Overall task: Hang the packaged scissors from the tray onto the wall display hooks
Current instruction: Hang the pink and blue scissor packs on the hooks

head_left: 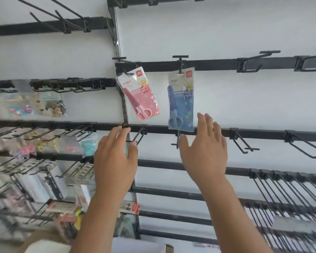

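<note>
Two packs of scissors hang on the white wall from black hooks on one rail. The pink scissors pack (140, 94) hangs tilted from the left hook (125, 71). The blue scissors pack (181, 99) hangs straight from the middle hook (180, 63). My left hand (115, 157) is raised below the pink pack, fingers spread, holding nothing, its fingertips by a black rail and an empty hook (139, 136). My right hand (204, 152) is raised open just below and right of the blue pack, apart from it. The tray is not in view.
Empty black hooks (244, 141) stick out from rails to the right and below, with a dense row (288, 190) at lower right. Left wall sections hold hanging bags of small toys (49, 105) and stationery packs (36, 183). A black upright post (124, 103) divides the sections.
</note>
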A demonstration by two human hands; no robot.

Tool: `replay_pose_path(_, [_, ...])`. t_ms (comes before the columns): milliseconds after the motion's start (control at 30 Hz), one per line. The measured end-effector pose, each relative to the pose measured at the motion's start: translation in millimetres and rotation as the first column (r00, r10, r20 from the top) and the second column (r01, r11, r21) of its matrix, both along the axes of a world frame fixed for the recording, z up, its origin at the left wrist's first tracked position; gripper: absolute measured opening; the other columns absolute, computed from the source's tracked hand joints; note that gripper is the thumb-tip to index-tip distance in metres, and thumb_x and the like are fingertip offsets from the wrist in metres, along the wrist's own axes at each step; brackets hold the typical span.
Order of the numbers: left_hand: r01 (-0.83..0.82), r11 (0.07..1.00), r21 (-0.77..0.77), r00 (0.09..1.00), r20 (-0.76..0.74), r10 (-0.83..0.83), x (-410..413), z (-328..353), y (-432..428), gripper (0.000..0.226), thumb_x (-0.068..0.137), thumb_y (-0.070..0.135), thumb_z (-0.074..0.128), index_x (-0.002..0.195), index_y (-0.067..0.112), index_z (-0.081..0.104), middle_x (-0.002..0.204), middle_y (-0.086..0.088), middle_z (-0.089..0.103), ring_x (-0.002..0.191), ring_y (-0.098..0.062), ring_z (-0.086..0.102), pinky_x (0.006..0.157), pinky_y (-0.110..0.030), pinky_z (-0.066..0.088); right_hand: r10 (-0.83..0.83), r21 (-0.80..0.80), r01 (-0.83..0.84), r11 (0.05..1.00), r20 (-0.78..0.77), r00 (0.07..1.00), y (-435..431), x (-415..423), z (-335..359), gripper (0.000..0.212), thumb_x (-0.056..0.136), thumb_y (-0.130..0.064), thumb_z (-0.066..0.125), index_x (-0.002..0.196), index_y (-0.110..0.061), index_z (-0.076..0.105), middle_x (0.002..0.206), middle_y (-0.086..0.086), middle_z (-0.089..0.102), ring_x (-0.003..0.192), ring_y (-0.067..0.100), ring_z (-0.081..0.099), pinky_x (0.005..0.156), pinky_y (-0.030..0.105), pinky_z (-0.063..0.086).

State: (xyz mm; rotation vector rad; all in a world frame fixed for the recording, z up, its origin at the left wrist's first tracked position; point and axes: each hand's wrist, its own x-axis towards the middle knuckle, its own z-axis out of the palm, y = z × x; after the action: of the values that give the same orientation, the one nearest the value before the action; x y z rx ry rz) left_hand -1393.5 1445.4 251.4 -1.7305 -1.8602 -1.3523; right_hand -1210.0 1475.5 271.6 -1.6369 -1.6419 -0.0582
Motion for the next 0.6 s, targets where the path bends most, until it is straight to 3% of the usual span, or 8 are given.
replay_pose_path(200, [-0.109,0.991,-0.078,0.978,-0.186,0.093,2.2,-35.3,-17.5,0.034,0.092,0.022,0.064,0.123,0.008,0.065,0.135,-0.013,0.061,0.117,-0.042,0.055,0.09,-0.053,0.047,0.123,-0.115,-0.106,0.988,0.161,0.979,-23.3,-13.5,-33.8,0.055,0.097,-0.037,0.045,0.149,-0.021,0.04,0.161,0.003,0.033,0.15,0.032,0.021,0.118,0.046,0.024])
replay_pose_path(300, [-0.124,0.983,-0.134,0.972,-0.218,0.093,0.1,-58.8,-22.7,0.034,0.092,0.025,0.063,0.122,0.009,0.064,0.136,-0.012,0.06,0.119,-0.043,0.055,0.092,-0.054,0.046,0.167,-0.175,-0.133,0.976,0.198,0.966,-30.7,-26.1,-53.0,0.05,0.097,-0.035,0.045,0.146,-0.021,0.043,0.16,0.003,0.036,0.149,0.032,0.024,0.116,0.046,0.025])
replay_pose_path(467, [-0.134,0.963,-0.235,0.963,-0.259,0.071,-16.2,-97.5,-17.7,0.039,0.093,0.032,0.054,0.123,0.01,0.065,0.137,-0.013,0.061,0.119,-0.047,0.055,0.089,-0.055,0.048,0.183,-0.23,-0.129,0.965,0.232,0.955,-35.7,-57.0,-93.9,0.042,0.093,-0.031,0.053,0.132,-0.016,0.059,0.146,0.006,0.055,0.136,0.033,0.046,0.104,0.047,0.04])
replay_pose_path(600, [-0.124,0.944,-0.306,0.953,-0.301,0.028,-45.8,-134.4,-3.6,0.035,0.092,0.032,0.06,0.121,0.012,0.065,0.136,-0.014,0.06,0.117,-0.046,0.055,0.089,-0.055,0.048,0.177,-0.305,-0.096,0.947,0.251,0.952,-30.6,-92.6,-129.8,0.04,0.093,-0.027,0.052,0.13,-0.018,0.062,0.147,0.005,0.054,0.137,0.032,0.045,0.103,0.046,0.039])
